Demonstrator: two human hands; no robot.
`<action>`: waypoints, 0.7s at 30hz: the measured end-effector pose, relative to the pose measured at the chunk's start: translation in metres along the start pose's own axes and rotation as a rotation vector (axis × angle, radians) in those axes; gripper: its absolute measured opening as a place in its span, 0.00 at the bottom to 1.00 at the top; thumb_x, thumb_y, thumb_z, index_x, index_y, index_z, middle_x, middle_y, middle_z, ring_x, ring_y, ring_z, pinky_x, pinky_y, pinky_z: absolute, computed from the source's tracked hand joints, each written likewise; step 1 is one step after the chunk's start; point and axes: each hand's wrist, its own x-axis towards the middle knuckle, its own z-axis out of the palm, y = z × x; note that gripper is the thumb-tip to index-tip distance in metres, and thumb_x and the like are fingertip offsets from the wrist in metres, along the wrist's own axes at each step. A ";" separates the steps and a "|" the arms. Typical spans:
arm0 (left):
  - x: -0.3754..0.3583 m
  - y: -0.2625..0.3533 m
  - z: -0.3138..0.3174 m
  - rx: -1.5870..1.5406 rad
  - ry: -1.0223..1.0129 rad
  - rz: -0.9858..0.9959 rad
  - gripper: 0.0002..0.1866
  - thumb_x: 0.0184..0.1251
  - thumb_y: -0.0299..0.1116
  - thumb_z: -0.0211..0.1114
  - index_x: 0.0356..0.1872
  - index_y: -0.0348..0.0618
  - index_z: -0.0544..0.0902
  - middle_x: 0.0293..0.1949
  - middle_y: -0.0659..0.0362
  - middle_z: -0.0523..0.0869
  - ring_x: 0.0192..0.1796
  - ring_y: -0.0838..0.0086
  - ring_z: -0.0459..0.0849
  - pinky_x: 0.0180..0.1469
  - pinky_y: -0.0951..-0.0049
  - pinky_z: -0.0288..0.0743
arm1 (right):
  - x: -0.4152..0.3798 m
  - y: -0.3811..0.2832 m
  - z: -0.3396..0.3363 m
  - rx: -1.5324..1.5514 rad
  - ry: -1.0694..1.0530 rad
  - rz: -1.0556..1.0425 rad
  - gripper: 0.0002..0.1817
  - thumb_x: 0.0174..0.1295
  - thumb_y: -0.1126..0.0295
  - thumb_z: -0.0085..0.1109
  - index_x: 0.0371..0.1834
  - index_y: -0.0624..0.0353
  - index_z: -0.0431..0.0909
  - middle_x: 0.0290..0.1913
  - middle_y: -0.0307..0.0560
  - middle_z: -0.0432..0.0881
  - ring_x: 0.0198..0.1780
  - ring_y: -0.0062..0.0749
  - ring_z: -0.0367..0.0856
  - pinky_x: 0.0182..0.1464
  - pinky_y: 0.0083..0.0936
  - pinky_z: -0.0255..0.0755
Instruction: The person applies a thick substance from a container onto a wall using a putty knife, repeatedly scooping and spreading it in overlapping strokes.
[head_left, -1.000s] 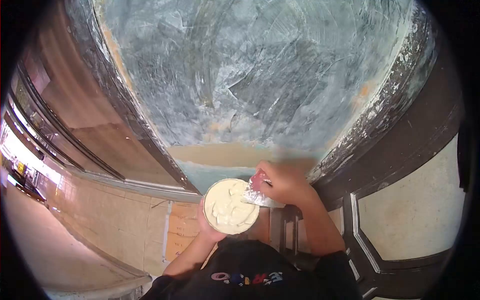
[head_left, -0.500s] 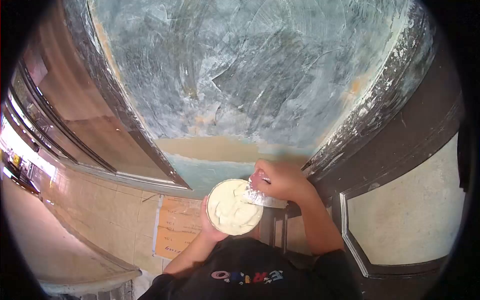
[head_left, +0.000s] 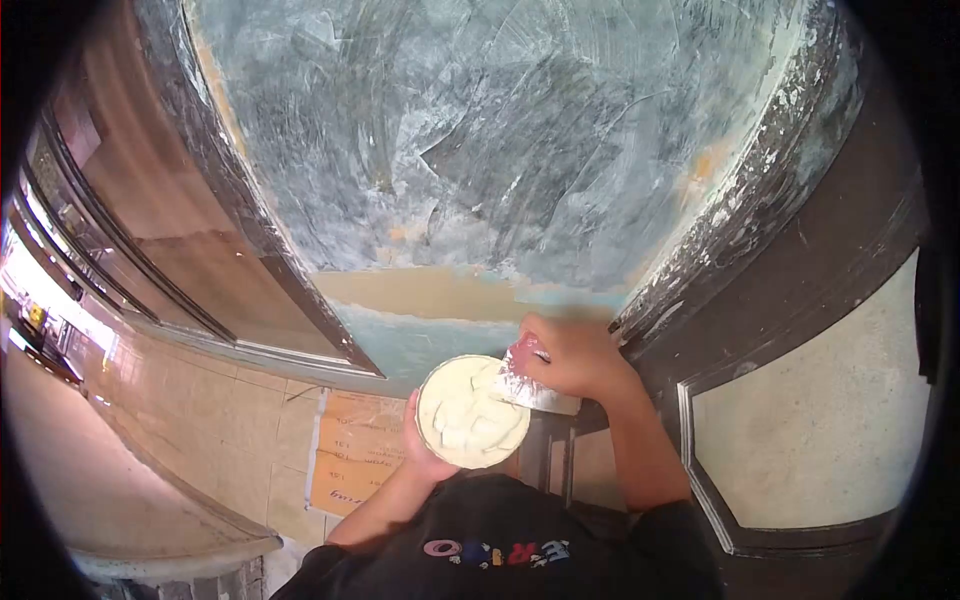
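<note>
My left hand (head_left: 428, 458) supports a round tub (head_left: 474, 467) from its side and underneath. Pale cream putty (head_left: 470, 418) with folded ridges fills the tub close to the rim. In my right hand (head_left: 578, 358), fingers wrap around the handle of a putty knife (head_left: 545, 398), its wide metal blade smeared with white. The blade's left end overlaps the tub's right rim in this view. Ahead stands a wall panel (head_left: 490, 130) covered in patchy grey-white filler, with a tan strip (head_left: 420, 293) along its lower part.
Dark, white-spattered trim (head_left: 745, 200) borders the panel on the right, beside a dark door (head_left: 800, 290) with a pale inset. Brown framed panes (head_left: 220, 280) stand at left. An orange sheet with handwriting (head_left: 350, 455) lies on the tiled floor (head_left: 215, 420) below.
My right hand and the putty knife have shifted slightly to the right, with less of the blade over the putty. The tub has barely moved.
</note>
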 end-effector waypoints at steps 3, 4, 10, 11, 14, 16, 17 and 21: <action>-0.003 0.007 0.001 0.072 0.010 -0.002 0.44 0.71 0.68 0.40 0.78 0.46 0.60 0.76 0.49 0.63 0.74 0.48 0.66 0.74 0.44 0.59 | 0.000 -0.002 0.002 -0.011 0.026 0.005 0.18 0.60 0.56 0.59 0.47 0.55 0.77 0.38 0.53 0.86 0.41 0.51 0.84 0.41 0.43 0.74; -0.006 0.007 0.002 0.095 0.010 0.006 0.44 0.71 0.68 0.40 0.78 0.47 0.60 0.76 0.49 0.63 0.74 0.48 0.66 0.74 0.43 0.60 | -0.001 -0.003 0.003 -0.006 0.041 0.007 0.17 0.59 0.56 0.59 0.46 0.55 0.77 0.38 0.52 0.86 0.40 0.51 0.84 0.41 0.43 0.74; -0.011 0.016 -0.007 0.045 -0.039 -0.003 0.43 0.71 0.67 0.40 0.77 0.47 0.60 0.76 0.49 0.64 0.75 0.48 0.66 0.75 0.43 0.59 | -0.010 -0.013 0.001 0.088 0.117 -0.077 0.14 0.58 0.61 0.60 0.44 0.55 0.79 0.35 0.51 0.83 0.40 0.49 0.83 0.42 0.40 0.74; -0.013 0.018 -0.007 0.043 -0.036 0.010 0.43 0.71 0.67 0.40 0.77 0.47 0.61 0.76 0.49 0.64 0.75 0.48 0.66 0.74 0.43 0.59 | -0.011 -0.013 0.002 0.092 0.116 -0.076 0.14 0.58 0.61 0.60 0.44 0.55 0.79 0.35 0.51 0.83 0.40 0.49 0.83 0.42 0.40 0.74; -0.016 0.028 -0.014 0.045 -0.037 -0.002 0.42 0.72 0.66 0.41 0.77 0.47 0.62 0.76 0.50 0.65 0.74 0.49 0.66 0.74 0.44 0.60 | -0.020 -0.009 0.008 0.154 0.098 -0.073 0.12 0.59 0.66 0.59 0.45 0.57 0.79 0.36 0.51 0.82 0.40 0.48 0.82 0.42 0.39 0.74; -0.020 0.033 -0.016 0.003 0.001 0.013 0.41 0.72 0.66 0.41 0.76 0.48 0.63 0.75 0.50 0.66 0.74 0.49 0.67 0.74 0.44 0.60 | -0.026 0.000 0.021 0.230 0.189 -0.128 0.10 0.61 0.70 0.57 0.45 0.58 0.78 0.36 0.51 0.81 0.38 0.45 0.80 0.43 0.36 0.73; -0.022 0.037 -0.017 0.005 0.001 0.011 0.41 0.72 0.66 0.41 0.76 0.48 0.63 0.75 0.50 0.66 0.74 0.49 0.67 0.74 0.44 0.60 | -0.028 0.000 0.027 0.231 0.191 -0.127 0.10 0.61 0.70 0.57 0.45 0.58 0.78 0.36 0.51 0.81 0.38 0.45 0.80 0.43 0.36 0.73; -0.026 0.048 -0.014 0.061 -0.053 0.030 0.43 0.71 0.68 0.42 0.77 0.47 0.61 0.76 0.50 0.64 0.75 0.49 0.66 0.75 0.44 0.58 | -0.033 -0.005 0.051 0.490 0.216 -0.063 0.12 0.62 0.72 0.62 0.46 0.59 0.74 0.38 0.49 0.80 0.40 0.41 0.81 0.43 0.34 0.75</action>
